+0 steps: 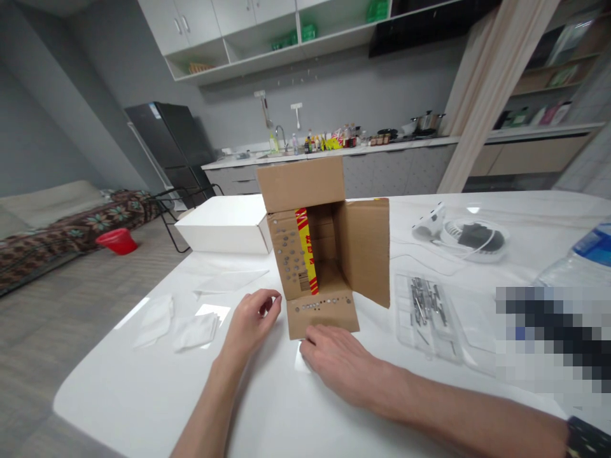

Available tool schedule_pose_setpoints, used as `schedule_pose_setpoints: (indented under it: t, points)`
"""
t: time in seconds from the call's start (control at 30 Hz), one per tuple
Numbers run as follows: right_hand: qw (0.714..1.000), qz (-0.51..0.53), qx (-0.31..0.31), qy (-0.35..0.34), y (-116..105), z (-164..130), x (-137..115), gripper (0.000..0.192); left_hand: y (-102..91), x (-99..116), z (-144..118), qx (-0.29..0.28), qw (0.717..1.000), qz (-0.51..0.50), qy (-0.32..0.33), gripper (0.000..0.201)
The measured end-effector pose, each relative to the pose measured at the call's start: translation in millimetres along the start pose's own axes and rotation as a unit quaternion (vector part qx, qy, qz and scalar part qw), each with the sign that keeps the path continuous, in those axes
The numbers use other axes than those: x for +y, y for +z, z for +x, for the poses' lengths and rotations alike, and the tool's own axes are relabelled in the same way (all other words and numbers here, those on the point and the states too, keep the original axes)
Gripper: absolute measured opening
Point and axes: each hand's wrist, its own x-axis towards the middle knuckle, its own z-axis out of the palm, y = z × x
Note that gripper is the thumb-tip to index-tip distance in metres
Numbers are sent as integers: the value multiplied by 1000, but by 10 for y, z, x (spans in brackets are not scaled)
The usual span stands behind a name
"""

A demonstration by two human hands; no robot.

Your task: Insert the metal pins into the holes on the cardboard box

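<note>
An open cardboard box (pixel 329 235) stands upright on the white table with its opening toward me and its flaps spread. Small round grey pieces (pixel 291 251) dot its left flap beside a yellow and red tape strip (pixel 307 251). More of them form rows on the bottom flap (pixel 324 321). My left hand (pixel 252 321) is curled just left of the box, thumb and forefinger meeting at the tips; anything between them is too small to make out. At the bottom flap's front edge, my right hand (pixel 331 359) has its fingers bent together, their tips hidden.
A white box (pixel 226 226) stands behind on the left, near folded white cloths or tissues (pixel 195 331). To the right lie a clear case (pixel 427 318) of metal pieces, a white cable (pixel 424 254) and a large plastic bottle (pixel 577 264). A kitchen counter (pixel 401 149) runs behind.
</note>
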Motion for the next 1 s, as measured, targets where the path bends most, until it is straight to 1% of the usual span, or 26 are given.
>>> schedule_pose_setpoints:
  t: [0.13,0.27,0.4,0.53,0.67,0.8,0.87,1.0]
  points:
    - [1000,11,-2,0,47,10,3,20,-3,1,-1,3,1000,2,1,13]
    - [1000,0,-4,6,95,20,2,24,-2,5,2,0,1000,2,-2,14]
    - [1000,-5,11,13,151,30,-4,24,-11,14,4,-2,1000,3,-9,16]
    - [998,30,58,25,192,46,12,22,-20,20,0,-5,1000,4,-14,17]
    - [987,94,125,29,264,60,54,18,-20,26,0,-3,1000,0,-14,16]
    - [968,145,206,5,338,57,67,19,-20,25,3,1,1000,-3,-14,15]
    - [958,164,236,-11,342,49,59,20,-18,16,3,3,1000,-2,-11,15]
    - [937,232,258,-38,312,29,47,24,-8,-9,-2,4,1000,1,-6,14]
